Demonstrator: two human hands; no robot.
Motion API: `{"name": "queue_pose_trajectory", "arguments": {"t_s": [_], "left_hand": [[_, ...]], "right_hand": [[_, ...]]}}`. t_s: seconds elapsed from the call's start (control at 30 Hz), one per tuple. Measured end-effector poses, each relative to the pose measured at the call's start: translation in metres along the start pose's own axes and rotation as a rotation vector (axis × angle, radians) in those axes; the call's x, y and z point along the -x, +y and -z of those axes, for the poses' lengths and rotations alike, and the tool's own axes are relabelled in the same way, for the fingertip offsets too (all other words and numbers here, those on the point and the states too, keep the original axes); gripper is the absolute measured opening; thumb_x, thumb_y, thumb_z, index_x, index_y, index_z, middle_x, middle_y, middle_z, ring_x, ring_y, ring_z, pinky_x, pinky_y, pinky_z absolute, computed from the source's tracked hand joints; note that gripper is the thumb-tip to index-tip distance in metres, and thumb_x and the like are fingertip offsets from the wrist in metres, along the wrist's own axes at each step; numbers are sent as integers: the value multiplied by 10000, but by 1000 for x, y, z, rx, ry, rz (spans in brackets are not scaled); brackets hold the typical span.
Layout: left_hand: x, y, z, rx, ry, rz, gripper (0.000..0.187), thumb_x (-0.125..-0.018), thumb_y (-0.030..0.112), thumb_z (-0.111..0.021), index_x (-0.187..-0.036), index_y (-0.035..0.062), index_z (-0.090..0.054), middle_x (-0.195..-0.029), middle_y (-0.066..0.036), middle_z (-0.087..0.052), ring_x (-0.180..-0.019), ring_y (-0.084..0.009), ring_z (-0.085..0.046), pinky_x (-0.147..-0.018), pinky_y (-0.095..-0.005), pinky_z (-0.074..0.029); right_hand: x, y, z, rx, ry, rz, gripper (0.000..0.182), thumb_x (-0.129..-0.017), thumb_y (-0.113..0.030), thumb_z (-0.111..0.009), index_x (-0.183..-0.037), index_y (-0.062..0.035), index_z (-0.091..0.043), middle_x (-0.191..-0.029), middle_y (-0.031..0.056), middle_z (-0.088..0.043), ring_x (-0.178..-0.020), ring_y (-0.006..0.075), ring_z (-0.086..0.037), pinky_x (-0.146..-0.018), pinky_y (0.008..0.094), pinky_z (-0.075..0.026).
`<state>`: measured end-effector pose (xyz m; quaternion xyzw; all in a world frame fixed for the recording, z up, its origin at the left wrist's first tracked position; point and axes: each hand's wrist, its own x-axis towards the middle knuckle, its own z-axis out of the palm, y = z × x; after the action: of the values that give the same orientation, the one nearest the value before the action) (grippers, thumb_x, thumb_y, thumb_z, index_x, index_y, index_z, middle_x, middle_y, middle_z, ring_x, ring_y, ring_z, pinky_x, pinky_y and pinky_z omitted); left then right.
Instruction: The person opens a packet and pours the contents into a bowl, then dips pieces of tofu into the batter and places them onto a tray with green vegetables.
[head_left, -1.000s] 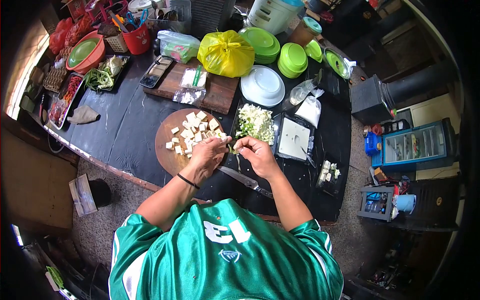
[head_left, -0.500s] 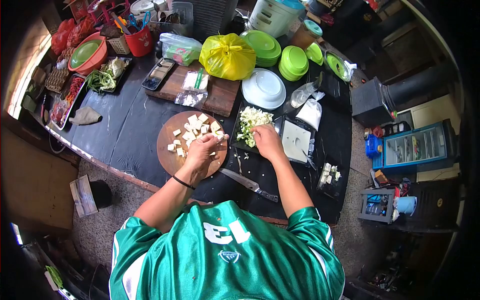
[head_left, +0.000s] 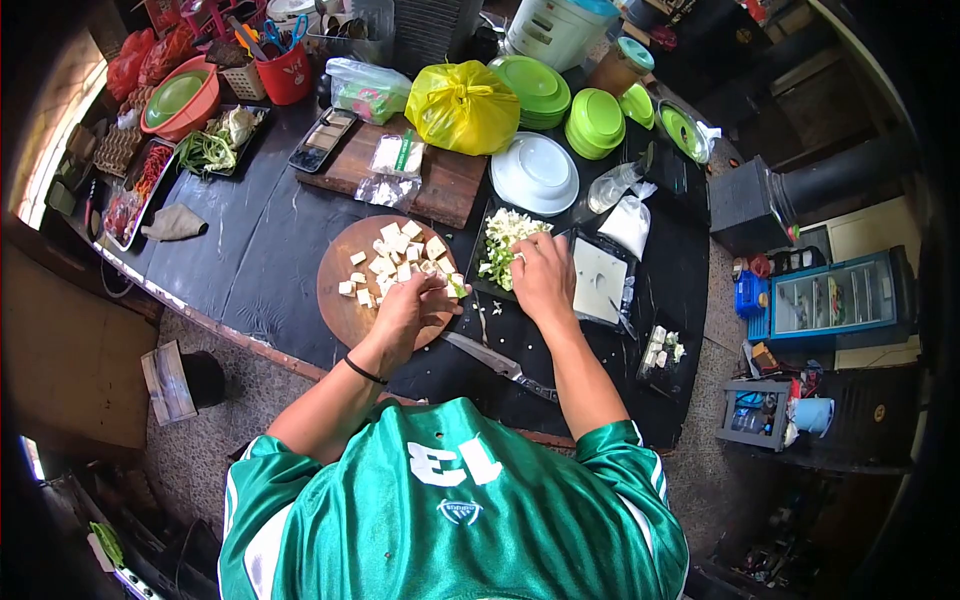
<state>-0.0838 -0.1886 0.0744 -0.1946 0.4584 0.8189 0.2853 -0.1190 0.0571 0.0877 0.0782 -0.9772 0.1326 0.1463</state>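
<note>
My left hand (head_left: pixel 412 302) is closed over the right side of the round wooden board (head_left: pixel 345 318), its fingertips holding a tofu cube (head_left: pixel 455 288) with green bits on it. Several pale tofu cubes (head_left: pixel 395 245) lie loose on the board. My right hand (head_left: pixel 543 275) reaches into a dark tray, fingers curled together at the edge of the chopped vegetables (head_left: pixel 510 230), white and green. What its fingertips pinch is partly hidden. Below the board's right edge lies a knife (head_left: pixel 490 358), its handle to the right.
Right of my right hand stands a tray of white batter (head_left: pixel 598 285); a small dark tray (head_left: pixel 660 352) holds filled tofu pieces. Behind are a bag of white powder (head_left: pixel 627 225), white plates (head_left: pixel 534 175), a yellow bag (head_left: pixel 462 108) and a thick wooden block (head_left: pixel 440 190).
My left hand has shifted slightly down and right with the tofu cube, which now shows green bits. My right hand has moved a little over the vegetables, and the view has shifted slightly.
</note>
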Motion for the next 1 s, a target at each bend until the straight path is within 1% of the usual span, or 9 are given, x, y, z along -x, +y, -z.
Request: {"name": "queue_pose_trajectory", "arguments": {"t_s": [0.13, 0.17, 0.33, 0.4, 0.47, 0.5, 0.63, 0.73, 1.0], "left_hand": [[-4, -8, 1, -76, 5, 27, 346, -1056, 354, -507, -1126, 47, -648, -1015, -98, -782, -934, -208, -774, -758, -313, -492], [-7, -9, 2, -76, 3, 21, 346, -1056, 354, -507, -1126, 47, -648, -1015, -98, -782, -934, -208, -774, -758, -313, -492], [-8, -14, 7, -95, -33, 27, 390, -1072, 368, -480, -1159, 24, -643, -1038, -110, -787, -940, -218, -779, -754, -322, -494], [-7, -12, 5, -99, -38, 38, 409, -1078, 378, -473, -1170, 18, -643, -1026, -110, -783, -941, -223, -779, -754, -324, -495], [-8, -13, 6, -108, -47, 54, 428, -1083, 389, -465, -1181, 12, -643, -1014, -110, -780, -942, -227, -780, -754, -325, -497], [-9, -14, 6, -107, -60, 72, 442, -1089, 397, -457, -1187, 9, -644, -1023, -116, -775, -944, -233, -779, -755, -325, -499], [-9, -16, 5, -75, -51, 120, 482, -1102, 439, -446, -1197, 10, -644, -1047, -126, -751, -946, -247, -774, -756, -329, -502], [-6, -13, 3, -52, -45, 188, 457, -1106, 480, -433, -1218, 76, -614, -996, -99, -768, -970, -245, -748, -835, -340, -494], [-7, -11, 5, 6, -26, 230, 459, -1100, 524, -449, -1228, 108, -597, -1030, -90, -777, -977, -245, -745, -838, -334, -488]], "right_hand": [[0, 4, -5, 83, -85, -54, 123, -903, -111, -712, -1012, -99, -767, -1044, 74, -674, -1022, 332, -602, -884, 475, -505], [-1, 5, -6, 109, -104, -75, 112, -927, -138, -685, -1006, -92, -751, -1051, 85, -664, -1078, 326, -600, -918, 490, -491], [-2, 6, -2, 13, -76, 14, 151, -937, -152, -693, -1046, -91, -777, -1054, 110, -690, -1082, 338, -623, -932, 473, -513], [-4, -7, 4, -453, -181, 117, 184, -935, -190, -724, -1072, -82, -784, -1058, 108, -704, -1087, 332, -647, -956, 439, -527], [-3, -30, 18, -611, -368, 73, 193, -927, -173, -740, -1082, -64, -775, -1067, 89, -700, -1047, 269, -662, -886, 369, -544], [0, -35, 16, -630, -347, 118, 191, -921, -178, -758, -1078, -69, -773, -1059, 74, -693, -1015, 242, -653, -828, 355, -547], [-1, -42, 16, -599, -361, 161, 186, -908, -155, -767, -1075, -74, -769, -1068, 68, -687, -1006, 242, -651, -826, 356, -543], [0, -42, 12, -569, -420, 138, 142, -906, -141, -767, -1017, -56, -740, -1059, 63, -672, -989, 234, -642, -820, 347, -534], [3, -55, 20, -706, -329, 14, 124, -921, -124, -754, -996, -30, -722, -1047, 89, -669, -980, 238, -646, -833, 364, -534]]}}
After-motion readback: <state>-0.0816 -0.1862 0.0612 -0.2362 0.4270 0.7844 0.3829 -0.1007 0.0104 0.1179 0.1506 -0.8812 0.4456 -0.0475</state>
